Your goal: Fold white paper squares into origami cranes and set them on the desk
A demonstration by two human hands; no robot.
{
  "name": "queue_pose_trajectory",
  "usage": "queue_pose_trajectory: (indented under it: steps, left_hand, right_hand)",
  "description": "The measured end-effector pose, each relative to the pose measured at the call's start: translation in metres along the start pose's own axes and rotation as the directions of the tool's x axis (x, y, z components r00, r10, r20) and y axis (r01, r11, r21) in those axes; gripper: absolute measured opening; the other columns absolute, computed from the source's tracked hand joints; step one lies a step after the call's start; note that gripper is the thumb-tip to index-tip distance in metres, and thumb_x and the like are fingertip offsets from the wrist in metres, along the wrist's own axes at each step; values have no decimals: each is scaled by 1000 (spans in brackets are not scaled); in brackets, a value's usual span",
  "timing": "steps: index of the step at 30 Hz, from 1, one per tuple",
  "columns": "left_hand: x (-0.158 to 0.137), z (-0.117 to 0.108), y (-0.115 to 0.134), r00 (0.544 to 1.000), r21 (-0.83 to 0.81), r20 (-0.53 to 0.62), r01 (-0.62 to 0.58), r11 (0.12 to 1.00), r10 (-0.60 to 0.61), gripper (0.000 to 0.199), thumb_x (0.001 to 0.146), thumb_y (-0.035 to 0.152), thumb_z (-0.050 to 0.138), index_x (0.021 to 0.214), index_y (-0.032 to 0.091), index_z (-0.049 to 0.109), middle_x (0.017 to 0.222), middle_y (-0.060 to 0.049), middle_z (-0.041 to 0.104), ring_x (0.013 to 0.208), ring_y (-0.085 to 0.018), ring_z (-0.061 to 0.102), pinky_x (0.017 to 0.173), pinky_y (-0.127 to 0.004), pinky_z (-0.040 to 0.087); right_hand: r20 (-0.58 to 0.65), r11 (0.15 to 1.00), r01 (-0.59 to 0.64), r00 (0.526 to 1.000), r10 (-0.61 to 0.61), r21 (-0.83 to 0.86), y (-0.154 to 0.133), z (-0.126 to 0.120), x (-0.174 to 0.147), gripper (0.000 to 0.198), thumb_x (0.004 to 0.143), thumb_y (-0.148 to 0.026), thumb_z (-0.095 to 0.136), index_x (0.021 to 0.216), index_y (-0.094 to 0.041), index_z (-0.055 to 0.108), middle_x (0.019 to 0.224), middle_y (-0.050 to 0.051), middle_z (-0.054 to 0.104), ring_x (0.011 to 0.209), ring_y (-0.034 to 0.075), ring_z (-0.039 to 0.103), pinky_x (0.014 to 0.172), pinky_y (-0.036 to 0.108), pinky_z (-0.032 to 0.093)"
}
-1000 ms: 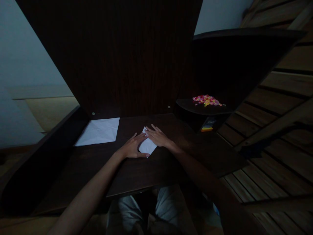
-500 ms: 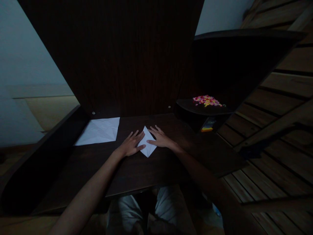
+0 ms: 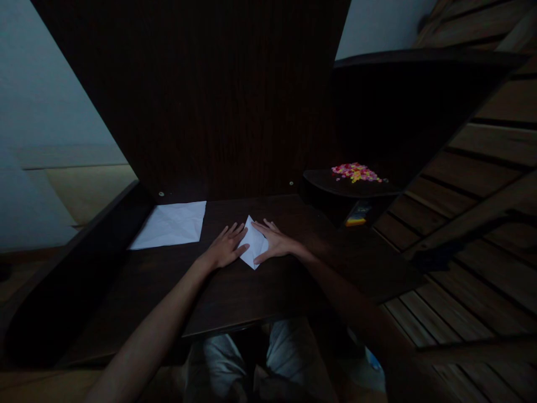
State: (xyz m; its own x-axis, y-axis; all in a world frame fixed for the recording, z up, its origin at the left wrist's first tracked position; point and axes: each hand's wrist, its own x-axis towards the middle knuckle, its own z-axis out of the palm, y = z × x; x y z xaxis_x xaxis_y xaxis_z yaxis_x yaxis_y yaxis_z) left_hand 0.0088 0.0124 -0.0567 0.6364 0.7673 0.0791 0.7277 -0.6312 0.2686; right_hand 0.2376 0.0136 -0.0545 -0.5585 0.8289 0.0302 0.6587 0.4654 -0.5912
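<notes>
A small sheet of white paper folded into a diamond (image 3: pixel 254 244) lies on the dark wooden desk (image 3: pixel 235 302), one corner toward me. My left hand (image 3: pixel 225 246) rests flat along its left edge, fingers spread and thumb on the paper. On the opposite side, my right hand (image 3: pixel 276 242) spans the right edge. Its thumb touches the paper near the lower corner, and its fingers lie near the upper right edge. Both hands are open. Farther left on the desk is a larger creased white sheet (image 3: pixel 174 225).
A pile of small pink, red and yellow pieces (image 3: pixel 356 172) sits on a curved corner shelf (image 3: pixel 321 182) at right. Under that shelf stands a small box with a yellow band (image 3: pixel 356 221). A dark side panel (image 3: pixel 79 268) bounds the desk at left.
My right thumb has moved from the middle of the folded paper down toward its lower corner, and the right fingers have shifted slightly left. My left hand has barely moved.
</notes>
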Motion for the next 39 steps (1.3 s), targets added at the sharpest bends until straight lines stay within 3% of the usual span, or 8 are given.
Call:
queue_pose_trajectory:
  steps: [5, 10, 15, 21, 25, 29, 35, 39]
  left_hand:
    - [-1, -1, 0, 997, 13, -35, 67, 998, -67, 80, 86, 62, 34, 144, 6, 26, 150, -20, 22, 140, -32, 15, 113, -46, 18]
    - [-2, -6, 3, 997, -26, -42, 61, 998, -62, 77, 85, 62, 37, 141, 9, 33, 149, -17, 30, 139, -32, 20, 113, -49, 17]
    - [0, -6, 6, 987, -125, -147, 43, 991, -62, 57, 83, 55, 47, 123, 14, 52, 138, -15, 48, 131, -33, 37, 109, -51, 26]
    - [0, -10, 11, 946, -339, -290, 38, 940, -143, 28, 78, 44, 57, 91, 19, 59, 103, -9, 66, 99, -27, 60, 90, -41, 45]
    - [1, -13, 12, 909, -519, -334, 44, 854, -250, 24, 77, 43, 59, 78, 19, 58, 80, -4, 64, 76, -20, 60, 75, -33, 47]
    - [4, -12, 12, 883, -695, -337, 0, 719, -326, 26, 73, 42, 65, 77, 17, 56, 62, 2, 56, 60, -13, 53, 60, -25, 42]
    - [6, -12, 15, 839, -873, -292, -39, 485, -459, 34, 68, 38, 70, 85, 20, 46, 61, 6, 54, 52, -10, 51, 50, -20, 37]
    - [5, -12, 16, 853, -887, -279, -53, 459, -440, 33, 68, 36, 71, 82, 20, 45, 58, 7, 51, 49, -8, 48, 48, -19, 36]
  right_hand:
    - [-156, 986, 0, 987, 26, 165, -5, -4, -1, 93, 67, -54, 70, 143, -18, 30, 143, 18, 39, 133, 30, 36, 106, 47, 30]
    - [-267, 970, 29, 963, 38, 242, -6, -3, 2, 78, 69, -32, 71, 136, -16, 36, 115, 13, 61, 109, 25, 57, 97, 44, 40]
    - [-369, 946, 47, 926, 80, 322, -4, 4, 6, 67, 67, -14, 66, 129, -20, 42, 95, 4, 63, 85, 16, 61, 81, 35, 49]
    - [-397, 831, 132, 911, 114, 540, -5, 7, 9, 64, 65, -15, 66, 125, -21, 43, 82, -1, 59, 66, 11, 57, 65, 27, 49]
    - [-386, 742, 143, 908, 166, 655, -5, 6, 11, 67, 61, -21, 72, 121, -21, 42, 80, -1, 59, 67, 12, 59, 65, 28, 50]
    - [-325, 693, 101, 924, 200, 714, -6, 7, 12, 64, 62, -24, 72, 119, -22, 43, 76, -3, 58, 68, 13, 61, 65, 28, 50]
    - [-311, 684, 116, 935, 169, 720, -12, 9, 10, 53, 67, -24, 68, 112, -24, 42, 68, -6, 56, 62, 12, 60, 58, 25, 47]
    - [-398, 703, 167, 900, 178, 692, -13, 7, 11, 36, 66, -28, 68, 93, -23, 44, 67, -6, 54, 62, 13, 59, 60, 25, 46]
